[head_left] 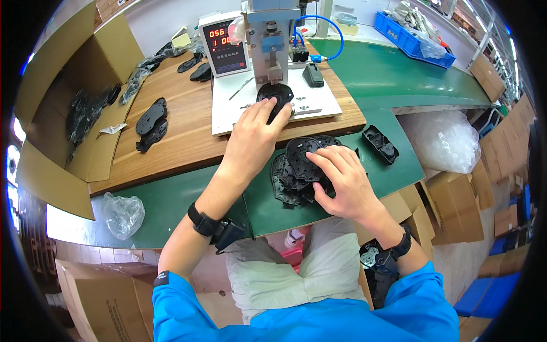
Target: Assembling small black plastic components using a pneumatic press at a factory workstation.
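Observation:
My left hand (256, 128) grips a rounded black plastic shell part (276, 93) on the white base of a bench press (270, 48), under its metal head. The fingers press along the part's near edge, and the far side stays uncovered. To the right, my right hand (345, 179) has its fingers bent over a pile of similar black parts (288, 182). Its index fingertip and thumb are at the uppermost oval shell (301, 158), partly hiding it. A separate black tray-shaped part (380, 144) lies right of the pile on the green table.
A display box (224, 45) with red digits stands left of the press. Loose black shells (151, 121) lie on the wooden board (188, 148). An open carton (91, 114) flanks it on the left. A blue crate (413, 40) sits at the back right; a clear bag (123, 215) lies front left.

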The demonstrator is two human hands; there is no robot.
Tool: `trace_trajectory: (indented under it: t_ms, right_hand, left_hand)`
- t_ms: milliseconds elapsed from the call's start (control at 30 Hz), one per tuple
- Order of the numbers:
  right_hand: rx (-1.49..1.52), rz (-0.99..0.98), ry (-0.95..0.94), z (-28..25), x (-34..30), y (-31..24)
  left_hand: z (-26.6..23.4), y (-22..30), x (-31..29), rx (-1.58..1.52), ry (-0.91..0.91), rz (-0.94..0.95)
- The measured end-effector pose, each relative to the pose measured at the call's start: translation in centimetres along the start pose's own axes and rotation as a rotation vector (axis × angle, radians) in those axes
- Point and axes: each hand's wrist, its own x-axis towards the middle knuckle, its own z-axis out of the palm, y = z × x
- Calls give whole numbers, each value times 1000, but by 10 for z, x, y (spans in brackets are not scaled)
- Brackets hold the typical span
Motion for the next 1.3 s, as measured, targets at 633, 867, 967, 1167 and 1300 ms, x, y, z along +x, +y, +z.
trace_trajectory:
  t_ms: [633, 867, 967, 1167, 1300]
  right_hand:
    - [-42, -64, 21, 7, 92, 7]
    - [-180, -16, -39, 27, 110, 24]
    - [-211, -3, -56, 27, 118, 21]
    - [-198, 38, -107, 21, 117, 13]
    - [-204, 0, -85, 24, 119, 19]
  left_hand:
    - [4, -8, -3, -119, 18, -7]
    - [4, -5, -2, -373, 91, -47]
    - [-2, -9, -6, -485, 87, -102]
    - [-31, -96, -26, 212, -218, -565]
    - [-35, -149, -64, 422, -440, -956]
